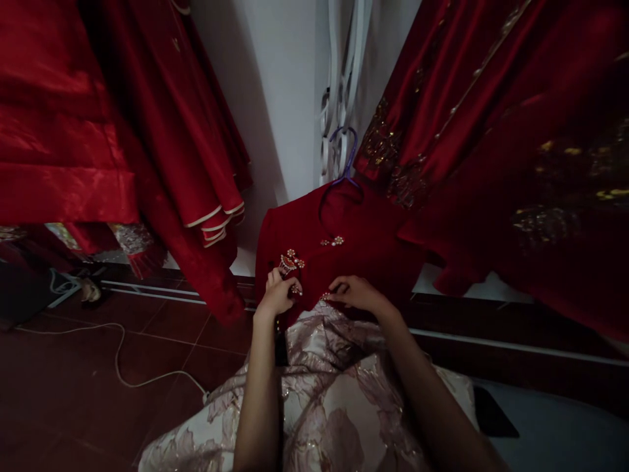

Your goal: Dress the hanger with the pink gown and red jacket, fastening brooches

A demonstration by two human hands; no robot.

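A red jacket [299, 226] hangs in front of me from a purple hanger [348, 172]. A pair of beaded fastenings [333, 242] sits below its neckline, and a fan-shaped beaded brooch [289, 263] is on its left side. My left hand [278, 296] is curled closed on the jacket just under the brooch, thumb and fingers beside a small beaded piece [295, 290]. Fingertips of my right hand [358, 293] pinch the jacket's front at another beaded ornament [325, 297]. The fabric between the fingertips is partly hidden.
Red garments [187, 118] hang at the left, and red clothes with gold trim [466, 98] hang at the right. A white metal scrollwork stand [339, 78] rises behind the jacket. Floral cloth [344, 406] covers my lap. A white cable [120, 354] lies across the tiled floor [162, 328].
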